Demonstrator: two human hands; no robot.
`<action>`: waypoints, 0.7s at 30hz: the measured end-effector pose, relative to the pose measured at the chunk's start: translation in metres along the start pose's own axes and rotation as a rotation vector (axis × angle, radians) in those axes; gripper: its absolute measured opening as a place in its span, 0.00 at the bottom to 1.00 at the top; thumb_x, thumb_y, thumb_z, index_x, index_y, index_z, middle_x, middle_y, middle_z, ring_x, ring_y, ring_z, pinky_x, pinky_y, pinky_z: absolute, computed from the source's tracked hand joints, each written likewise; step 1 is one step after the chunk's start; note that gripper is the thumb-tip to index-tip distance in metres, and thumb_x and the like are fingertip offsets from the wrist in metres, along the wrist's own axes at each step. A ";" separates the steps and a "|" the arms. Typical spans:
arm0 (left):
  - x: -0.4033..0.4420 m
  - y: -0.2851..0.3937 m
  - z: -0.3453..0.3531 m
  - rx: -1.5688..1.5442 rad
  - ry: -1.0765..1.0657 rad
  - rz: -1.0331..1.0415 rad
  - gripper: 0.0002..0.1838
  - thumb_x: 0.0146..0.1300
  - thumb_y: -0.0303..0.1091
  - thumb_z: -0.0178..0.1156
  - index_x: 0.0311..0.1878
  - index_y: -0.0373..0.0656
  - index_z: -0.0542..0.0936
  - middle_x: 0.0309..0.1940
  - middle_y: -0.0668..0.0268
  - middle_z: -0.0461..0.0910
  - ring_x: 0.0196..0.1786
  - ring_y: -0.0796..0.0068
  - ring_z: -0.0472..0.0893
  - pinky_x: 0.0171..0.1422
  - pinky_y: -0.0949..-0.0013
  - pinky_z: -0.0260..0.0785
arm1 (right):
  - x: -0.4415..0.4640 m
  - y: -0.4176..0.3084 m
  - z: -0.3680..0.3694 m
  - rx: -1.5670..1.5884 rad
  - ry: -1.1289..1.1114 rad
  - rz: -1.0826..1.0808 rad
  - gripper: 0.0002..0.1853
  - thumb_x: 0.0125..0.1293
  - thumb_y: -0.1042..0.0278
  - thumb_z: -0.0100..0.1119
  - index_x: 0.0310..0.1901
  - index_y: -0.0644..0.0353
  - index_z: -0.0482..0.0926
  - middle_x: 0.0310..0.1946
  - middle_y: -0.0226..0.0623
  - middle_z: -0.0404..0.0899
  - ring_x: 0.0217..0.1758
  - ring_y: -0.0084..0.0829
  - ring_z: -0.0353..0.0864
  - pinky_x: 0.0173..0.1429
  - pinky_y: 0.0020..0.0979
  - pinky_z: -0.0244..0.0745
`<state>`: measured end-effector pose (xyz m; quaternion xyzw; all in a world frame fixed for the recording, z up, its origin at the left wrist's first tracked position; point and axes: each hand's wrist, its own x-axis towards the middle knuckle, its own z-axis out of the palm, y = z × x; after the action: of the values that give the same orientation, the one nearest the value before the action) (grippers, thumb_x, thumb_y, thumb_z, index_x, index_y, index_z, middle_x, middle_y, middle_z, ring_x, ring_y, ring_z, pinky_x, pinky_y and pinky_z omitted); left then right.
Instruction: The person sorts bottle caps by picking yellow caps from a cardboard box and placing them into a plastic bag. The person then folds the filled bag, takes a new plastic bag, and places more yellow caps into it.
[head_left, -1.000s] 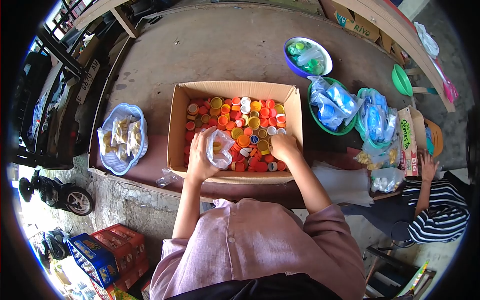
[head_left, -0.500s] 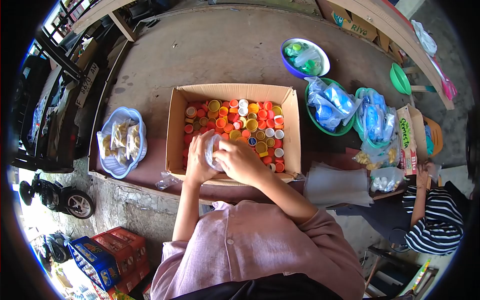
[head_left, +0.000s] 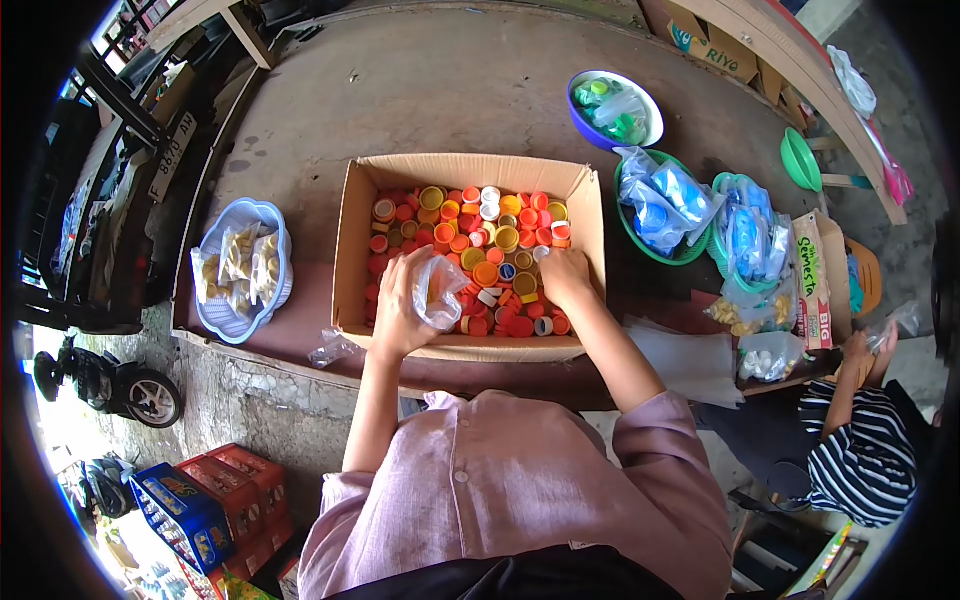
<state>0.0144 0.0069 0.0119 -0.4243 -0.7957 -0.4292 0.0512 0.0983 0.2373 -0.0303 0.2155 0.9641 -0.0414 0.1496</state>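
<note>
The left hand (head_left: 405, 308) curls fingers round a bag (head_left: 447, 288). Caps (head_left: 485, 273) lie beside the hidden fingertips of the right hand (head_left: 566, 275); spread and hold I cannot tell.

- Soft daylight covers the table (head_left: 430, 100).
- White glare burns out the lower-left edge.
- Highlights glint on the hand-held bag (head_left: 441, 309).
- Fisheye distortion curves the table; the corners go black.
- Edge details look soft.

Dusty-mauve shirt (head_left: 540, 480), pale round buttons (head_left: 461, 477) down the front, loose sleeves (head_left: 662, 425), black cloth (head_left: 510, 578) below, bare hands (head_left: 402, 305)
</note>
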 end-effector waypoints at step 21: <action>0.001 -0.003 0.001 -0.086 0.003 -0.022 0.37 0.36 0.36 0.69 0.53 0.38 0.66 0.44 0.54 0.72 0.45 0.54 0.71 0.53 0.57 0.64 | -0.029 -0.059 -0.059 1.036 0.453 -0.536 0.03 0.53 0.75 0.56 0.27 0.61 0.80 0.40 0.45 0.74 0.43 0.38 0.76 0.47 0.35 0.72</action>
<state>0.0115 0.0075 0.0096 -0.4165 -0.7811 -0.4642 0.0294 0.0823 0.1808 0.0357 0.0140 0.8472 -0.4928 -0.1983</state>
